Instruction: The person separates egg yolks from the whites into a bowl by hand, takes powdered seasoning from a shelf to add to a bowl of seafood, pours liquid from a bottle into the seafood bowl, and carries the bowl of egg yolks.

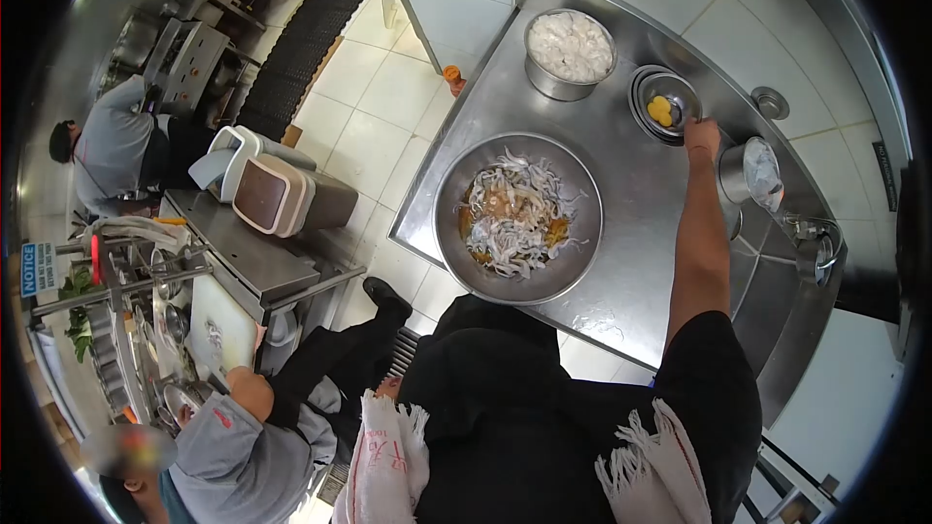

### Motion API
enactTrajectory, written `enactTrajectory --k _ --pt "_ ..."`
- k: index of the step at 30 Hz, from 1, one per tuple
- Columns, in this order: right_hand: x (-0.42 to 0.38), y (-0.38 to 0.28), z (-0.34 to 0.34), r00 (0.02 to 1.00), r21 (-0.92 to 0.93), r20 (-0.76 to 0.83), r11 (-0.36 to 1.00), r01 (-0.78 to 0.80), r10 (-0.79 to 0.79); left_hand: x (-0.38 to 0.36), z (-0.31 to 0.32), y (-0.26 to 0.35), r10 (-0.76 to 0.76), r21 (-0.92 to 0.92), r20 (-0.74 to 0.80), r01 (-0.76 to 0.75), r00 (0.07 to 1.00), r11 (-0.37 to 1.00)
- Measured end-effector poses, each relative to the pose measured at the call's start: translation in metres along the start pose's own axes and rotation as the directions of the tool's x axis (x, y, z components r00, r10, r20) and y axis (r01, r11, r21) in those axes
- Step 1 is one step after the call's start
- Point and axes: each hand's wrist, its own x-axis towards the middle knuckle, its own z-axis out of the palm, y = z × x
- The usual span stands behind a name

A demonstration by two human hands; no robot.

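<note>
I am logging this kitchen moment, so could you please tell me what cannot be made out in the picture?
- Left hand: not visible in the head view, hidden below the person's black-clad torso.
- Right hand: at the small steel bowl with yellow yolks; its fingers are too small to tell any grip.
- Steel cup with white contents: contents unclear.
- Large steel bowl's pale strips: too small to identify.

Before me sits a wide steel bowl of pale shredded strips (517, 215); farther off, a deep steel pot of white pieces (570, 47).
</note>
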Motion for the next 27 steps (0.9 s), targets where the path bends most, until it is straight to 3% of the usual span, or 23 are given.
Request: enactTrajectory --k 1,7,9,10,11,12,14,18,20,21,23,24,25,27 --pt "0.002 0.004 0.001 0.999 -0.024 -0.009 0.999 0.04 -0.041 -0.001 0.005 -0.003 -0.004 -0.018 0.001 0.004 1.0 1.0" --pt "0.025 0.031 0.029 0.992 0.222 -0.122 0.974 0.049 -0.023 -0.009 -0.004 0.021 0.026 -0.213 -0.027 -0.031 0.999 0.977" --pt "0.006 0.022 0.015 0.986 0.295 -0.164 0.954 0.052 -0.003 0.029 0.004 -0.015 0.138 -0.196 -0.098 -0.155 0.986 0.968" --pt "-0.002 0.02 0.01 0.982 0.328 -0.188 0.943 0.055 0.008 0.027 0.0 -0.007 0.111 -0.271 -0.069 -0.126 0.991 0.954" --pt "-0.011 0.019 0.005 0.946 0.304 -0.308 0.932 0.196 -0.099 0.022 -0.005 0.006 0.084 -0.343 -0.034 -0.091 0.996 0.935" --pt "-0.02 0.019 -0.001 0.955 0.373 -0.283 0.908 0.19 -0.084 0.013 -0.008 0.017 0.061 -0.413 0.005 -0.054 0.998 0.909" --pt "-0.047 0.005 -0.02 0.97 0.508 -0.234 0.844 0.174 -0.059 0.034 0.004 -0.004 0.132 -0.395 -0.032 -0.134 0.991 0.909" --pt "-0.112 -0.022 -0.044 0.985 0.868 -0.056 0.479 0.129 -0.163 0.039 0.013 -0.015 0.135 -0.406 -0.052 -0.144 0.99 0.903" --pt "-0.157 -0.036 -0.059 0.967 0.875 0.023 0.473 0.104 -0.255 0.025 0.019 -0.013 0.126 -0.465 -0.077 -0.147 0.989 0.873" --pt "-0.187 -0.05 -0.074 0.951 0.868 0.066 0.488 0.095 -0.302 0.027 0.028 -0.025 0.23 -0.444 -0.146 -0.271 0.962 0.854" --pt "-0.249 -0.072 -0.096 0.887 0.829 0.13 0.539 0.148 -0.442 0.013 0.047 -0.034 0.175 -0.61 -0.176 -0.247 0.969 0.753" --pt "-0.302 -0.101 -0.125 0.859 0.886 0.227 0.463 0.013 -0.459 -0.002 0.049 -0.029 0.111 -0.661 -0.115 -0.16 0.987 0.733" --pt "-0.316 -0.099 -0.108 0.797 0.872 0.254 0.486 0.056 -0.547 0.003 0.061 -0.042 0.132 -0.652 -0.127 -0.182 0.983 0.736" --pt "-0.354 -0.101 -0.076 0.644 0.859 0.277 0.484 0.167 -0.713 -0.03 0.071 -0.031 0.071 -0.8 -0.16 -0.172 0.985 0.576"
